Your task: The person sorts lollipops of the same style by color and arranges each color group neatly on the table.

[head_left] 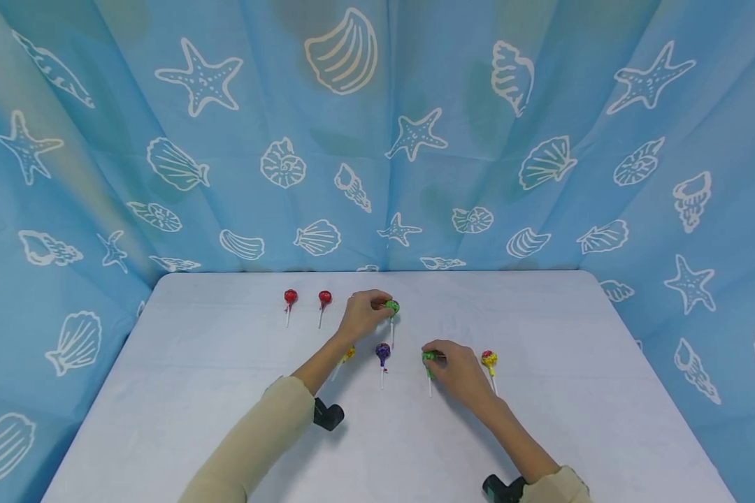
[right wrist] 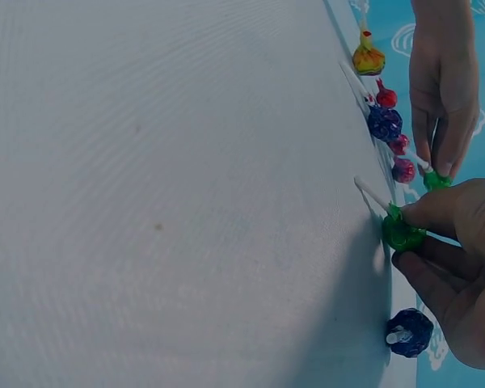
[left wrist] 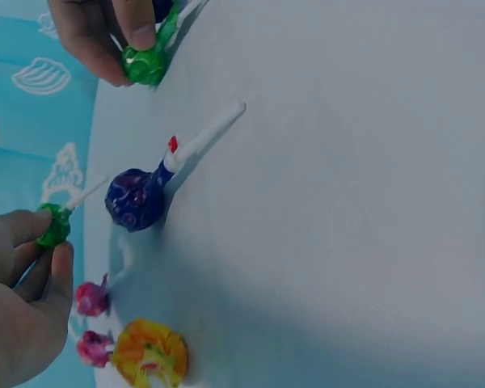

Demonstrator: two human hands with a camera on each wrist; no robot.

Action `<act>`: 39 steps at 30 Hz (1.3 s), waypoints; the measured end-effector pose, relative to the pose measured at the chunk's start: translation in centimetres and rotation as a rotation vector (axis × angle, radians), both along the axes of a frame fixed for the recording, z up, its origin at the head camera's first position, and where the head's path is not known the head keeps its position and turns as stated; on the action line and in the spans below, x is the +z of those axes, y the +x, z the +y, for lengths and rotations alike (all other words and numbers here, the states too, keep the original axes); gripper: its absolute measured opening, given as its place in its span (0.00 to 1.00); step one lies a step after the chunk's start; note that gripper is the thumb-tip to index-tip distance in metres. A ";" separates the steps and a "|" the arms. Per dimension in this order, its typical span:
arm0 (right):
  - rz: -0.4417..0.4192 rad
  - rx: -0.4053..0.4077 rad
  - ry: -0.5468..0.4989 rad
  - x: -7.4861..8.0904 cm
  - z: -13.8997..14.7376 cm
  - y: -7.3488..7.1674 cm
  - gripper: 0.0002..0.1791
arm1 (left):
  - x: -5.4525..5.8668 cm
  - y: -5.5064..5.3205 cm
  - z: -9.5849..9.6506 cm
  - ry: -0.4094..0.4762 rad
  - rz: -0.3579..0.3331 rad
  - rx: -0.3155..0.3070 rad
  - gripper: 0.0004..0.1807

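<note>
At the far middle of the table, my left hand pinches the head of a green-wrapped lollipop, its white stick toward me. Nearer and to the right, my right hand holds another green lollipop by its head between thumb and fingers. Between the hands lies a purple lollipop. A yellow lollipop is partly covered by my left forearm in the head view. Just right of my right hand rests a yellow and red lollipop. Beyond that hand in the right wrist view sits a dark blue lollipop.
Two red lollipops lie side by side at the back left, sticks toward me. The white table ends at a blue curtain with shell and starfish prints. Dark camera mounts stick out from both wrists.
</note>
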State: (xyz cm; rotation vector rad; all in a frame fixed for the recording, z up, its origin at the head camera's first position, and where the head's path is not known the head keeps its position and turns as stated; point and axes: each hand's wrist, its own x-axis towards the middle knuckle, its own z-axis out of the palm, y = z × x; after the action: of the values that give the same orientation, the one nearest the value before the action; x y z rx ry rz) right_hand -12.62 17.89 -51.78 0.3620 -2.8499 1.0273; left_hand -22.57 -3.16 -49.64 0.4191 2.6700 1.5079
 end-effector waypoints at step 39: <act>0.033 0.043 -0.102 2.9 2.8 -4.6 0.13 | -0.8 -0.9 3.3 -0.202 -0.009 0.068 0.12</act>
State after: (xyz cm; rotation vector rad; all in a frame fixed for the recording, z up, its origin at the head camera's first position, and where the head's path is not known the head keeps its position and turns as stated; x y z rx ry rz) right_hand -17.19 20.65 -48.91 0.4286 -2.7586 1.1580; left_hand -23.49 0.18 -50.44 0.3129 2.8194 1.2338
